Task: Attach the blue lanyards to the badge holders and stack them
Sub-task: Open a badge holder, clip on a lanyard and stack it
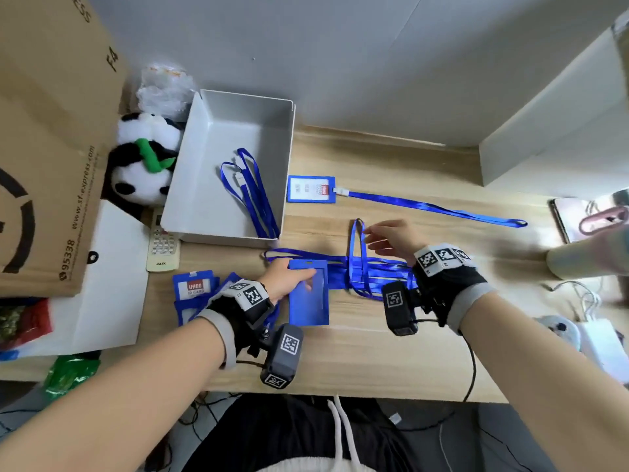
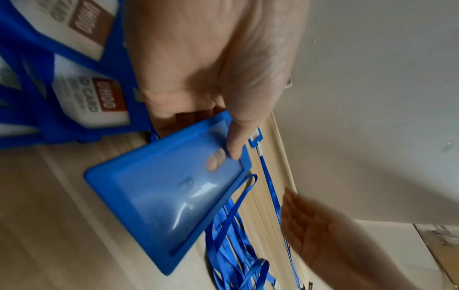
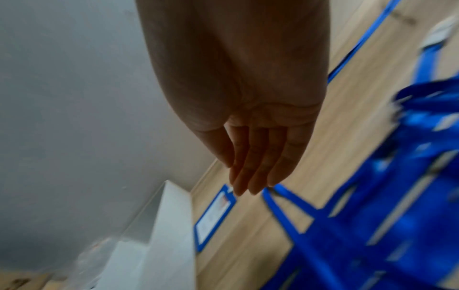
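Note:
My left hand [image 1: 305,278] pinches a blue badge holder [image 1: 309,303] at its top edge, thumb above and fingers beneath, tilted off the table. In the left wrist view the thumb [image 2: 237,137] presses the holder [image 2: 161,206] and a fingertip shows through its clear window. A pile of blue lanyards [image 1: 377,272] lies just right of it. My right hand [image 1: 368,235] hovers with straight fingers [image 3: 248,184] at a raised lanyard loop [image 1: 357,240]; it grips nothing. One holder with lanyard attached [image 1: 311,189] lies further back. Loose holders [image 1: 194,289] are piled on the left.
A grey bin [image 1: 235,107] at the back left holds a few lanyards [image 1: 253,192]. Left of it are a panda plush [image 1: 146,158], a remote [image 1: 162,245] and a cardboard box [image 1: 51,131]. A phone [image 1: 575,219] and a cup [image 1: 585,257] stand on the right.

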